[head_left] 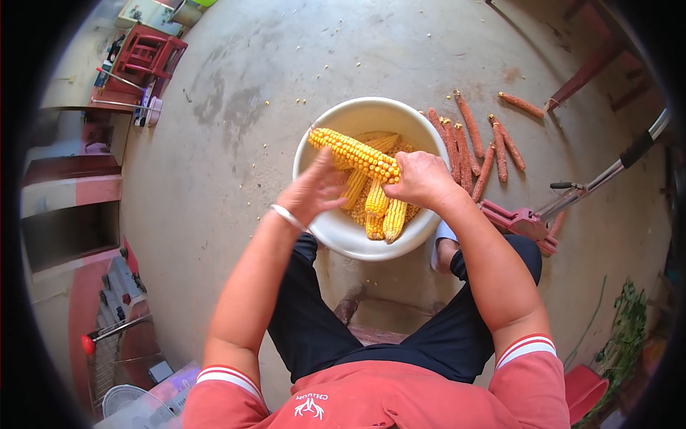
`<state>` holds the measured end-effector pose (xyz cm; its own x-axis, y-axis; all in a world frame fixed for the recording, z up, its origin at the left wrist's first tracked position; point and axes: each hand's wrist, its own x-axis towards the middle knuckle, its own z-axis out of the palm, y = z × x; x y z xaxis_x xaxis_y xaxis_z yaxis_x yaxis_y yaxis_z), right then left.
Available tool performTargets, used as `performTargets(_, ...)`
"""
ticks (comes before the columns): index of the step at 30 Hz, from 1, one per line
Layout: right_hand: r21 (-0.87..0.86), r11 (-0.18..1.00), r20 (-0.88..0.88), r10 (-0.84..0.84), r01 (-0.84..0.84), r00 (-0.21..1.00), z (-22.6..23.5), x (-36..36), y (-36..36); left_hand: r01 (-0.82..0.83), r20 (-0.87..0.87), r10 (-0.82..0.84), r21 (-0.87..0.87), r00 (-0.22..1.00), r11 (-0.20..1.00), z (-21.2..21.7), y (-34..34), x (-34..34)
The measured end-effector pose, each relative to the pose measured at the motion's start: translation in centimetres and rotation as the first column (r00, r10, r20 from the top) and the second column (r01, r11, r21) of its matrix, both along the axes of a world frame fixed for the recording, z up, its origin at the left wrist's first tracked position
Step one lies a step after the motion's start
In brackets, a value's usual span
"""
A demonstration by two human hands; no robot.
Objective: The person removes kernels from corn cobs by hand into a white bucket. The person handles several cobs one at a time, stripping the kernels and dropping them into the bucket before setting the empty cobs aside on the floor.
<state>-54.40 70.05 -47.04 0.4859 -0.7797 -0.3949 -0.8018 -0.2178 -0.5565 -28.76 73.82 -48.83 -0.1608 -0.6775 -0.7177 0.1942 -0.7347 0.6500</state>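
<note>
An ear of yellow corn (pixel 350 151) slants over a large cream tub (pixel 314 222). My right hand (pixel 426 179) is closed around the ear's lower right end. Beside the ear's left part, my left hand (pixel 312 187) is somewhat blurred, its fingers spread and holding nothing; its thumb side comes close to the kernels, and whether it touches them I cannot tell. Inside the tub lie several more ears of corn (pixel 395 219), resting on loose kernels (pixel 355 214). The ear and my hands hide part of the tub's contents.
Several bare reddish cobs (pixel 468 127) lie on the floor right of the tub. A pink metal piece with a silver tube (pixel 582 191) stands near my right knee. Scattered kernels dot the concrete floor (pixel 236 164). Green leafy stalks (pixel 623 325) lie at the lower right.
</note>
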Motion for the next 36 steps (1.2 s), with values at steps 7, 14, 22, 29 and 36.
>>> performTargets(7, 0.402, 0.914, 0.378, -0.209, 0.043, 0.902, 1.1, 1.3, 3.0, -0.520, -0.182, 0.571, 0.264, 0.801, 0.813, -2.3, -0.3, -6.5)
performTargets(14, 0.789, 0.575, 0.169, -0.539, 0.214, 0.825, 1.4, -0.5, 6.5, -0.587, -0.156, 0.628, 0.244, 0.762, 0.772, -4.7, 0.9, -6.7)
performTargets(22, 0.645, 0.763, 0.428, -0.402, 0.037, 0.809, -2.3, 2.0, 7.4, -0.563, -0.198, 0.585, 0.160, 0.786, 0.811, -0.7, -1.3, -8.7)
performTargets(29, 0.791, 0.611, 0.505, -0.683, 0.033, 0.527, -0.4, 3.9, 8.0, -0.500, -0.162, 0.523, 0.164, 0.837, 0.851, 0.3, -2.6, -7.0)
performTargets(36, 0.764, 0.644, 0.465, -0.581, 0.028, 0.668, -0.2, 4.5, 6.6, -0.484, 0.014, 0.486, 0.116, 0.874, 0.867, 0.6, -2.9, -6.5)
